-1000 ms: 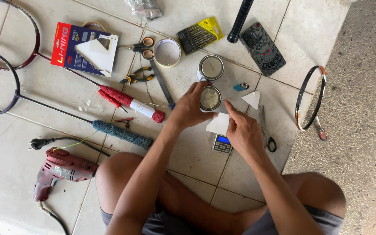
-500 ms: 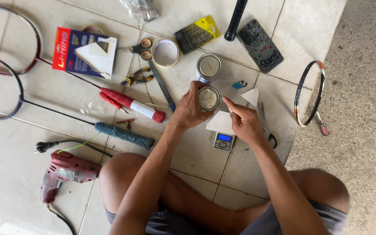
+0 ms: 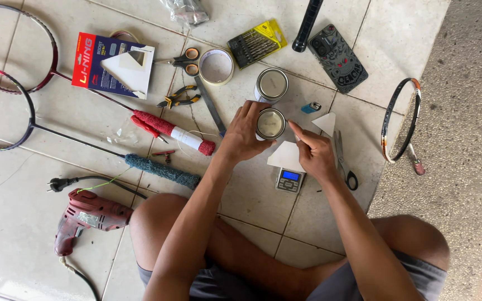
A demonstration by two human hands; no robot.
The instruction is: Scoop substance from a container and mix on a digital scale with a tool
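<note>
I am looking down at my two hands over a tiled floor point(image 3: 73, 120). My left hand point(image 3: 241, 136) is wrapping around a small round tin point(image 3: 270, 124) and gripping it by the side, I think so it is not sliding while I am working on it. My right hand point(image 3: 313, 153) is sitting just beside the tin, mostly curled, with one finger pointing at the tin's top; I cannot tell if it is pinching anything. Under my right hand a white paper point(image 3: 285, 157) is lying on a little scale point(image 3: 290, 180). Just past my left hand another tin point(image 3: 271, 85) is standing. Scissors point(image 3: 344, 161) are lying close to my right hand, easy to grab. A red drill point(image 3: 87, 214) is lying well off to the side of my left arm.
</note>
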